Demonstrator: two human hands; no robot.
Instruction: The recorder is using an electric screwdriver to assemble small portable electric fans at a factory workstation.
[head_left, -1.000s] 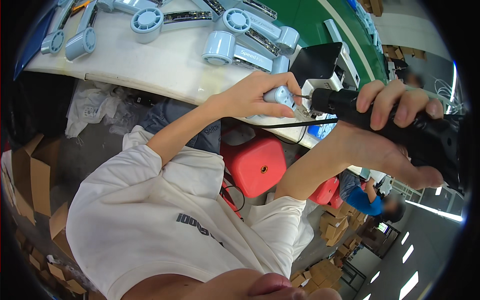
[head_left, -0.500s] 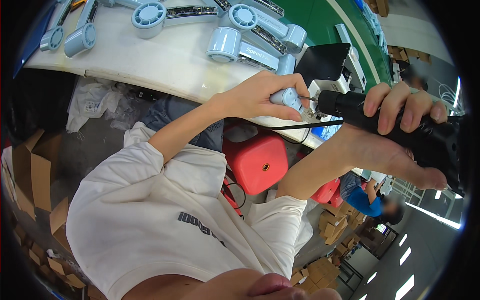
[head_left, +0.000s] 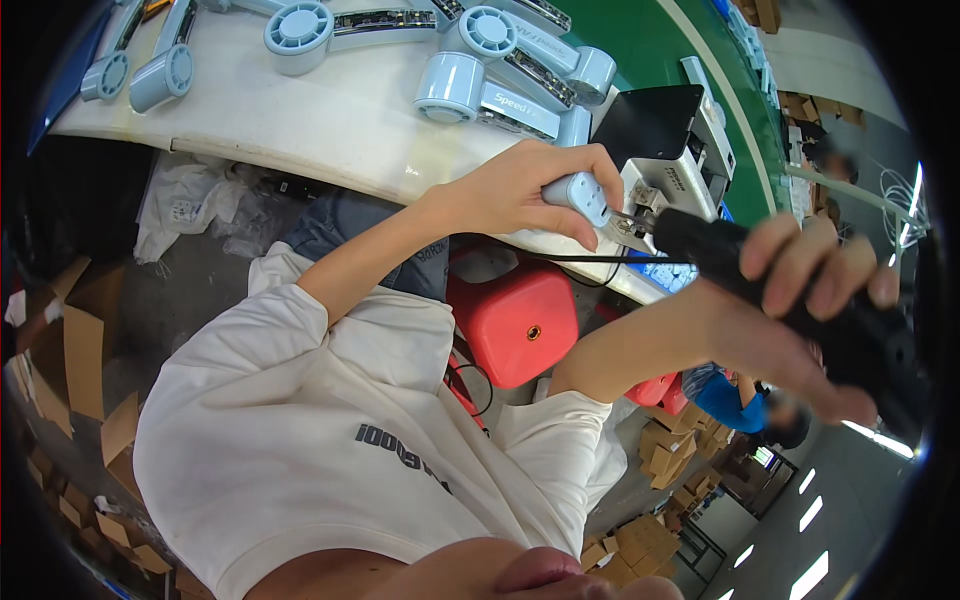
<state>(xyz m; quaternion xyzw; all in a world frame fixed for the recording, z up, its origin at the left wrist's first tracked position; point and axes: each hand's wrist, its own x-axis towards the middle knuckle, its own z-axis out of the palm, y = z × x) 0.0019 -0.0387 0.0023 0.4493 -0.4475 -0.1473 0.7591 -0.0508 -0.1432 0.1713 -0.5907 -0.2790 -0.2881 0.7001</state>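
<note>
My left hand (head_left: 520, 190) is closed around a small light-blue plastic piece (head_left: 576, 194) with little holes in its end face, held above the front edge of the white table (head_left: 350, 150). In my right hand (head_left: 770, 330), blurred by motion, is a black electric screwdriver (head_left: 702, 243). Its thin bit points at the holed end of the piece. I cannot tell whether the bit touches it. Several light-blue handheld fans (head_left: 448, 88) with exposed circuit boards lie beyond my left hand.
Behind the screwdriver stands a white machine (head_left: 682, 178) with a black top (head_left: 648, 120). A black cord (head_left: 600, 259) runs to the screwdriver. Below the table is a red stool (head_left: 515, 325). Cardboard boxes (head_left: 85, 360) lie on the floor; a person in blue (head_left: 730, 400) sits farther off.
My right hand and the screwdriver have swung downward, and the tool tilts more steeply. The light-blue piece has turned slightly in my left hand, which stays nearly in place.
</note>
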